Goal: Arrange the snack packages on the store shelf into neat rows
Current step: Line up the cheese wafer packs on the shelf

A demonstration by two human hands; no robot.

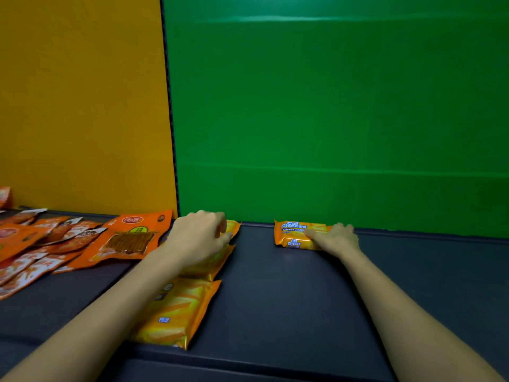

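- Gripping the Cal Cheese stack (293, 234) with the right hand (337, 238), at the very back of the dark shelf (275, 299), just beside the green back panel (330, 106).
- Curling the fingers over the stack's right end and laying the thumb along the top pack.
- Showing two packs there, one lying flat on the other, blue lettering facing up.
- Holding the rearmost yellow pack (232, 227) with the left hand (198, 235), fingers curled down onto it, near the seam where the two back panels meet.
- Covering part of the yellow wafer row (176, 312) with the left forearm; lying end to end from the back of the shelf toward its front edge, well apart from the Cal Cheese stack and to its left.
- Leaving the large orange pouch (129, 238) just left of the left hand, lying tilted, its clear window showing brown sticks and its top corner reaching the back wall.
- Spreading farther left as a heap of orange-and-white packets (35, 244), overlapping at odd angles.
- Backing that heap with the yellow back panel (82, 106), and cutting off one more small orange packet (5, 195) at the left edge of the view.
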